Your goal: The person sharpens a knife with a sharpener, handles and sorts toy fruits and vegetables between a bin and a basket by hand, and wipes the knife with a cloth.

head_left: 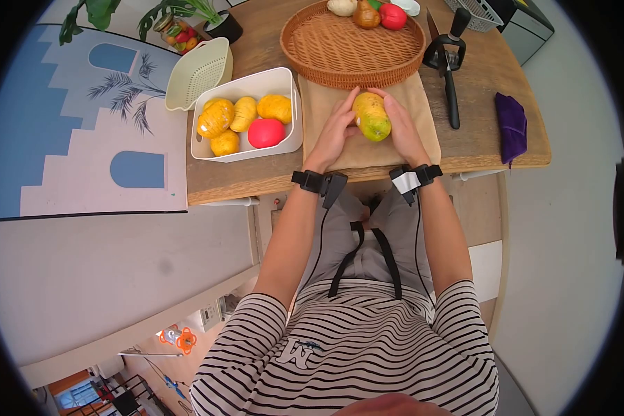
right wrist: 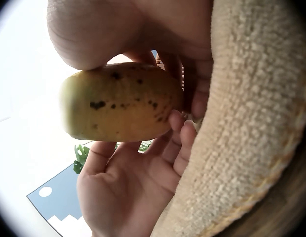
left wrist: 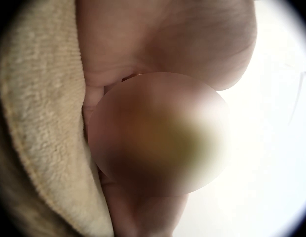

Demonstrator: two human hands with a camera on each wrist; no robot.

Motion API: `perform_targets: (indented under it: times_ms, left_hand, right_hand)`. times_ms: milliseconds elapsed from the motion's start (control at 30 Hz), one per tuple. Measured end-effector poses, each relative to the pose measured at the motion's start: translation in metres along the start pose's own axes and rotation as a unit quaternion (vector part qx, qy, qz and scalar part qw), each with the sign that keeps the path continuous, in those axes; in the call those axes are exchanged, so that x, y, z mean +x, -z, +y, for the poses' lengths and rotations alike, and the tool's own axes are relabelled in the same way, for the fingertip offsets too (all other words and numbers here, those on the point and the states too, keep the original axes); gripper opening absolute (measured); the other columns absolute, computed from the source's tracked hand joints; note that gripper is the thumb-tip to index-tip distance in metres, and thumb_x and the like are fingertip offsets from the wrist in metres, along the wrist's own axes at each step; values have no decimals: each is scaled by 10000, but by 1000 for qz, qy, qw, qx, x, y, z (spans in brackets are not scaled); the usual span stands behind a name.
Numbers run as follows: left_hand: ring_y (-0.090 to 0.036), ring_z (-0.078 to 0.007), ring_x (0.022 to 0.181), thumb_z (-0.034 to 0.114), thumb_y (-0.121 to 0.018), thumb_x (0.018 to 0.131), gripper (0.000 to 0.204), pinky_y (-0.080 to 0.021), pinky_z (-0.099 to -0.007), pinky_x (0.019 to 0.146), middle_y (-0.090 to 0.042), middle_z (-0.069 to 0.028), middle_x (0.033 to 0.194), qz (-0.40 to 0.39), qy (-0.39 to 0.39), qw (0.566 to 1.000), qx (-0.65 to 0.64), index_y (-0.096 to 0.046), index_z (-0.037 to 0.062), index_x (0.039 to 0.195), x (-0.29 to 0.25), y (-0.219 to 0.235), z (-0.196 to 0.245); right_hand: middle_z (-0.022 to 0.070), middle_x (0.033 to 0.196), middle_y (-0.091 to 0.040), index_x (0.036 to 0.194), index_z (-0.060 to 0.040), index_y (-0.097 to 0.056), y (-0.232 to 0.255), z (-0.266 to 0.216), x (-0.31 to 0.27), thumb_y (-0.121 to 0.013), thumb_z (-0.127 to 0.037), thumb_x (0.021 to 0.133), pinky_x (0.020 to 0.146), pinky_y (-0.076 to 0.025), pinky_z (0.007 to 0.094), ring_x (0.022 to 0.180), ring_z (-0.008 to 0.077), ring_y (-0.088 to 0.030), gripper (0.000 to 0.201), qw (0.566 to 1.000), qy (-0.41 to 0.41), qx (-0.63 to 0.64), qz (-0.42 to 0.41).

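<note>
A yellow papaya with a green end is held upright between both hands over the beige towel. Dark spots run along its side in the right wrist view, where the papaya is sharpest. My left hand grips it from the left, and its fingers show along the fruit's side. From the right, my right hand holds the opposite side, with the base of the thumb against the skin. A blurred disc covers most of the fruit in the left wrist view.
To the left, a white bin holds several yellow fruits and a red one; a pale green colander stands behind. A round wicker tray lies ahead. On the right are a knife in a black holder and a purple cloth.
</note>
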State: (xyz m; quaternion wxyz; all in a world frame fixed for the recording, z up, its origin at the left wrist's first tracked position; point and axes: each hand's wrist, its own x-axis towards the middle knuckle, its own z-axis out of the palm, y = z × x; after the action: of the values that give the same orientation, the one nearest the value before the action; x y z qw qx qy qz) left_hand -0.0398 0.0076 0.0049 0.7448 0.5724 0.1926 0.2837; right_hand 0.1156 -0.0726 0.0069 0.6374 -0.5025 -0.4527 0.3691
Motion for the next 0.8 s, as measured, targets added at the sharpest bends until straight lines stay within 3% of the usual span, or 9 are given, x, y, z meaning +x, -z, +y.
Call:
perform_targets:
  times_ms: [167, 233, 333, 667, 800]
  left_hand:
    - [-441, -213, 1323, 83, -390, 907, 644, -395, -359, 1071, -368, -120, 1491, -23, -26, 999, -22, -226, 38, 1528, -4, -5, 9]
    - [-453, -222, 1312, 20, -464, 830, 736, -400, -349, 1067, -380, -109, 1471, -61, -85, 993, 54, -234, 65, 1528, -6, -4, 8]
    - [-461, -230, 1303, -58, -492, 760, 824, -412, -345, 1057, -392, -101, 1449, -50, -56, 996, 57, -237, 91, 1530, -7, -6, 8]
    - [-493, -226, 1267, -89, -482, 730, 862, -451, -341, 1023, -386, -97, 1451, -53, -56, 996, 51, -226, 93, 1533, -8, -7, 10]
    - [-509, -208, 1248, -82, -549, 766, 857, -465, -331, 1004, -380, -99, 1455, -57, -56, 995, 59, -216, 94, 1535, -6, -5, 7]
  right_hand:
    - [129, 1236, -600, 1308, 38, -524, 0, 1, 1, -352, -330, 1056, 1010, -400, 294, 1161, 181, -550, 478, 1000, -4, 20, 9]
    - [130, 1234, -600, 1308, 38, -524, 0, 2, 1, -349, -323, 1057, 1010, -400, 294, 1161, 180, -549, 473, 1000, -8, 26, 13]
    - [126, 1233, -601, 1316, 36, -519, -1, -1, 0, -327, -337, 1063, 1010, -402, 289, 1159, 174, -551, 490, 1000, -8, 19, 6]
    - [127, 1232, -600, 1332, 36, -506, -1, -8, -1, -259, -433, 1065, 1005, -411, 288, 1146, 173, -559, 594, 999, -32, 28, 1]
    - [130, 1230, -601, 1331, 39, -505, -1, -6, 0, -261, -440, 1063, 1005, -409, 290, 1147, 176, -559, 601, 999, -30, 31, 5]
